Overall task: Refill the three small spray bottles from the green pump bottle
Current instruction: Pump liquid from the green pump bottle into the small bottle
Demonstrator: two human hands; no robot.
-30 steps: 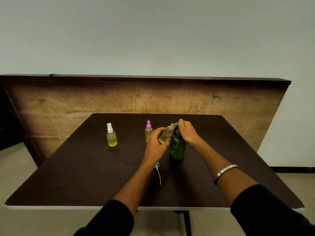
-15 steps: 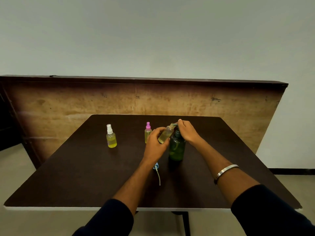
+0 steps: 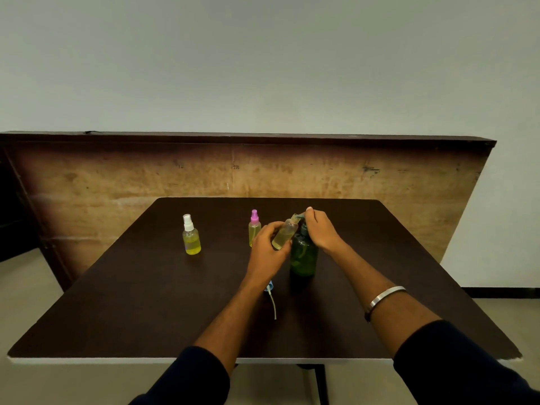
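Two hands meet over the middle of the dark table (image 3: 146, 302). The left hand (image 3: 267, 252) curls its fingers and thumb round an uncapped small spray bottle (image 3: 285, 233), holding it tilted so that its open neck leans up and to the right, right at the spout of the green pump bottle (image 3: 304, 257). The liquid in the held bottle is pale yellow. The right hand (image 3: 320, 230) rests on top of the pump head, wrist raised and knuckles arched, its fingers bent down over the pump with the thumb tip showing at the far left side near the spout; the pump head itself is mostly hidden beneath the hand. The green pump bottle stands upright on the table just right of the left hand.

Both forearms reach forward from dark sleeves at the near edge, and a metal bangle (image 3: 385, 296) circles the right wrist. On the table under the left wrist lies a blue spray cap (image 3: 269, 286) with its thin white dip tube pointing toward the near edge. Just left of the hands, a pink-capped spray bottle (image 3: 254, 228) stands upright, and well to its left stands a white-capped spray bottle (image 3: 191, 236), both holding yellow liquid.
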